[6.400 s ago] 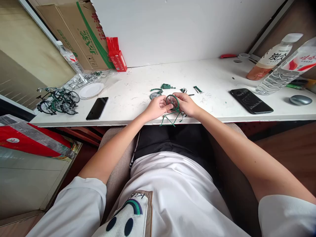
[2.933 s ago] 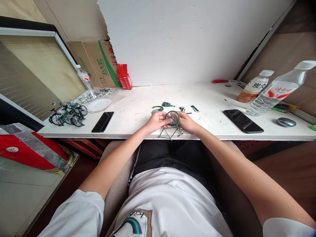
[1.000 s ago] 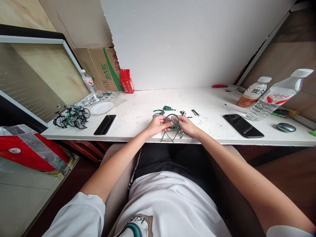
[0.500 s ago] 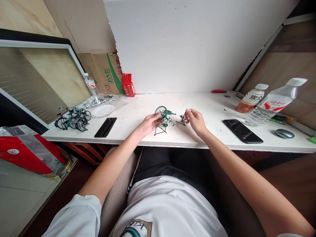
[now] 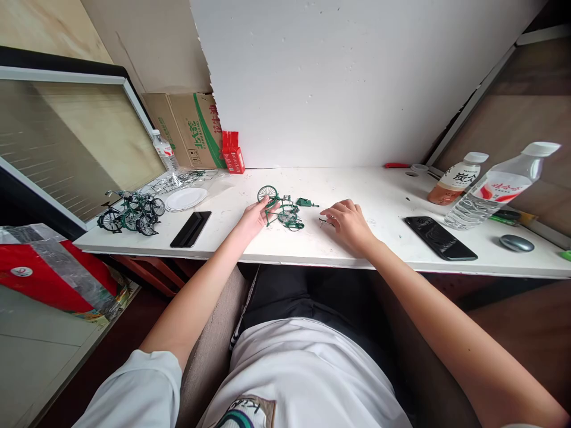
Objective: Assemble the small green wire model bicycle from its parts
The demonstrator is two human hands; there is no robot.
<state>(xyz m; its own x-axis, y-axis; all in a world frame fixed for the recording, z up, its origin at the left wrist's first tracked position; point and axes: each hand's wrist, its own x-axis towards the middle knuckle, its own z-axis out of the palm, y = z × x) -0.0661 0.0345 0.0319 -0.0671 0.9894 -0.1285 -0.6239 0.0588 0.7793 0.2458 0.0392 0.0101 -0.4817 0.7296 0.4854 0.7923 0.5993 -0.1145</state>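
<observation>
At the left of the frame, small model bicycles (image 5: 130,213) stand in a cluster on the white table (image 5: 379,184), with white plates (image 5: 186,200) just behind and a phone (image 5: 191,229) nearer the front edge.

Left of centre, the left hand (image 5: 254,217) holds a spoked wheel (image 5: 267,191) between thumb and fingers; a thin green frame (image 5: 267,217) hangs below the wheel. A light grip near the rim should serve better than pressure on the spokes, which look easy to bend.

At the centre of the frame, a second wheel (image 5: 288,216) with green parts about it lies just beside the held frame (the two overlap in this view, so I cannot tell whether they touch). A green block-like part (image 5: 306,203) lies just behind.

Right of centre, the right hand (image 5: 350,224) is curled palm down, fingers drawn close over a thin dark part (image 5: 326,222); whether they grip it I cannot tell. Fingertip handling would suit something so slight, with the wrist raised so neighbouring pieces aren't swept along.
</observation>
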